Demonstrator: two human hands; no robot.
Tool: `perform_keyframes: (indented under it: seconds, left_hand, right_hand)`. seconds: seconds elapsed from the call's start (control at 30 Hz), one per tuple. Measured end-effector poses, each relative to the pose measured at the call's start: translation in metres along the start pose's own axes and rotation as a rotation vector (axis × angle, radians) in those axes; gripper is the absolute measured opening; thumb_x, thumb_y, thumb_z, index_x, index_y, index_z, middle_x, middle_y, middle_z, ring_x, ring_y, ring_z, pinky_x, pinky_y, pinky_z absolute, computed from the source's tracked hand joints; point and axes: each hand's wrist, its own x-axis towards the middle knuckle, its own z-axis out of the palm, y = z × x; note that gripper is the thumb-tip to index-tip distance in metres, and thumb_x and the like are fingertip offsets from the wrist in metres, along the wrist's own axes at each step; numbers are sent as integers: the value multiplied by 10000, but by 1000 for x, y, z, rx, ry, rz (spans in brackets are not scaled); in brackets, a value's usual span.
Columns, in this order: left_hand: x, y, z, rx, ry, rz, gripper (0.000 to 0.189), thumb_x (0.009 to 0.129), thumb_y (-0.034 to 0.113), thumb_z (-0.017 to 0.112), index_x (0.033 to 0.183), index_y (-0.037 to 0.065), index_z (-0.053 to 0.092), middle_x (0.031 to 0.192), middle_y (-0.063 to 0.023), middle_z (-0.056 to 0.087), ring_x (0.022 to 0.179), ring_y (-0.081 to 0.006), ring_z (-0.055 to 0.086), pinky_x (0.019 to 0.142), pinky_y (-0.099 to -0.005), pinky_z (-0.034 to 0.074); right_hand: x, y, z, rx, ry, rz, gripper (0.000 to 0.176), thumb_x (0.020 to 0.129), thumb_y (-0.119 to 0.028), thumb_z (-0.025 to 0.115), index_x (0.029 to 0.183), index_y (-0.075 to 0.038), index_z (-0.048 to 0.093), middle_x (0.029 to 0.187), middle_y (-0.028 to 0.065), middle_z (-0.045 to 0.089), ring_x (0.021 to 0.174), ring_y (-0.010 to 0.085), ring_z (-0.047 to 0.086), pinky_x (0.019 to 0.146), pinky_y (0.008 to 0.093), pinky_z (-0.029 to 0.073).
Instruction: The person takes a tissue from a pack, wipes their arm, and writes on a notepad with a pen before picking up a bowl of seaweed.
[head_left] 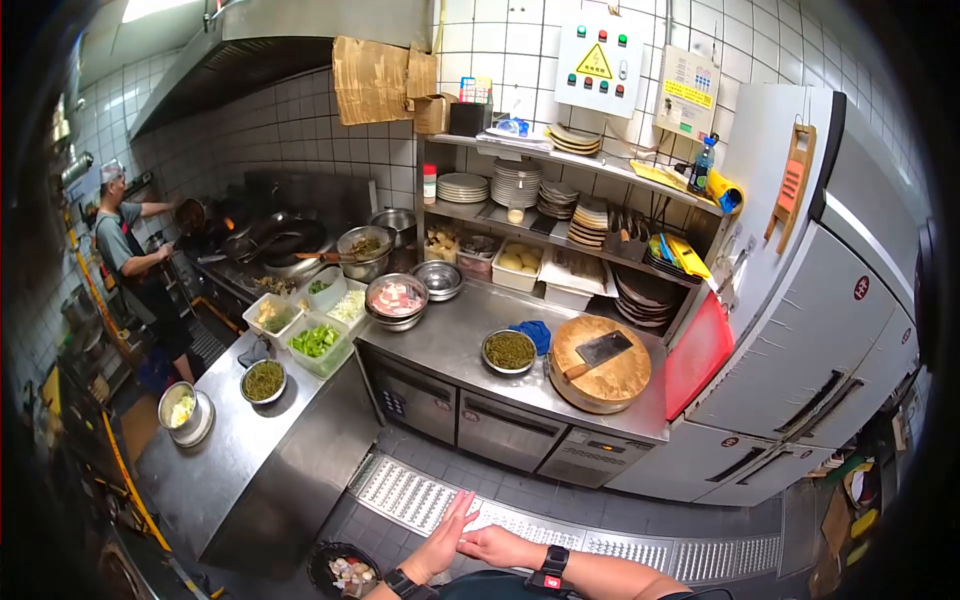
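Head view: both hands empty, low over the floor.
My left hand [447, 538] is raised, fingers spread wide; my right hand [497, 546] lies flat, fingertips touching the left palm's heel, gripping nothing. Bowl [345, 573] of scraps sits just beside my left wrist, grate [400, 492] beyond it. Cleaver [603, 349] lies on the board [628, 388], well apart.

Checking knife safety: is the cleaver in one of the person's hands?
No, the cleaver lies on the round wooden block, far from the empty left hand and right hand.
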Motion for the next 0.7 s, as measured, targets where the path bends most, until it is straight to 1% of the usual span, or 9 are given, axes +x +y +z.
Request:
perform_keyframes:
  seconds: [0.13,0.17,0.2,0.23,0.27,0.3,0.4,0.53,0.7]
  left_hand:
    - [-10,11,-35,-276,217,-35,504,1087,242,358,1503,-42,342,1556,-216,317,1345,-300,469,907,-359,584]
    - [-11,8,-44,-245,290,33,420,1010,84,500,1402,-66,489,1481,-204,429,1245,-249,554,865,-317,597]
    - [-14,15,-53,-240,284,23,420,1010,84,500,1402,-66,489,1481,-204,429,1245,-249,554,865,-317,597]
    - [-19,27,-60,-15,305,41,414,969,57,568,1358,-81,527,1469,-188,454,1240,-232,554,863,-323,593]
    - [-22,34,-68,212,319,60,412,929,31,636,1314,-95,565,1457,-171,478,1236,-215,555,861,-328,589]
    - [-23,22,-78,133,383,24,422,865,15,716,1267,-67,618,1422,-177,525,1179,-185,599,845,-291,576]
    - [-28,-2,-102,161,483,-17,381,858,-63,643,1237,-91,612,1315,-153,572,1075,-173,647,791,-264,588]
    - [-40,18,-113,26,546,-48,191,953,64,635,1125,-18,626,1027,-101,686,899,-195,672,775,-272,525]
    - [-47,38,-130,57,510,-124,203,971,133,646,1101,-22,637,1016,-103,700,900,-155,675,714,-259,515]
  right_hand:
    - [55,34,7,51,269,60,336,1034,-330,559,1166,-62,711,755,77,646,737,133,625,724,284,516]
    - [67,39,4,41,290,47,338,1026,-333,577,1139,-46,715,751,66,644,732,115,615,712,278,514]
    - [79,38,5,34,312,35,343,1017,-336,595,1112,-31,720,746,55,641,727,96,604,699,271,512]
    - [86,15,2,281,279,273,357,1006,-350,617,1023,-12,728,756,25,620,732,77,598,673,252,504]
    - [102,28,4,386,202,338,350,999,-341,632,1014,1,705,779,5,607,739,79,606,654,245,508]
    - [111,16,5,503,183,325,336,991,-311,648,1099,8,664,810,8,610,739,78,606,659,238,521]
    - [135,-7,19,650,180,319,408,974,-244,675,1266,15,556,860,12,614,743,73,607,681,228,547]
    - [164,-3,28,705,39,288,567,949,-179,705,1405,8,422,917,14,611,774,72,622,723,219,573]
    - [194,25,42,561,-129,317,635,991,-314,639,1484,-9,378,956,59,694,838,83,638,722,229,537]
